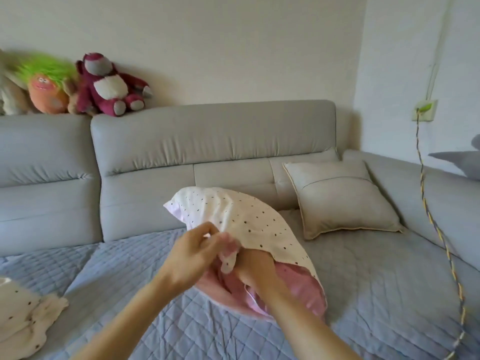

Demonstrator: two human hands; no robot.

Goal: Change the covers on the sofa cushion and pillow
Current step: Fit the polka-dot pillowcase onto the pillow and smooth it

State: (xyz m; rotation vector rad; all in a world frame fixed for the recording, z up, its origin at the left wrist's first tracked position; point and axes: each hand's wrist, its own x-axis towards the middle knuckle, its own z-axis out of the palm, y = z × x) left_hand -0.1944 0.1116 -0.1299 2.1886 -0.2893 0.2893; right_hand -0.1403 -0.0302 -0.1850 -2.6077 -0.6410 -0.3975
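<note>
A pink pillow [301,289] lies on the sofa seat, mostly inside a white cover with dark dots [241,216]. My left hand [192,253] pinches the bunched open edge of the dotted cover. My right hand [255,268] is pushed against the pink pillow at the cover's opening, and its fingers are hidden by the fabric. A beige cushion [340,201] leans against the backrest at the right. Another crumpled dotted white cover [23,315] lies at the lower left.
The grey sofa [207,141] has a blue quilted seat pad [130,281]. Plush toys [109,84] sit on top of the backrest at the left. A braided cable [439,229] hangs from a wall socket [423,110] on the right. A grey pillow corner [462,162] shows at the far right.
</note>
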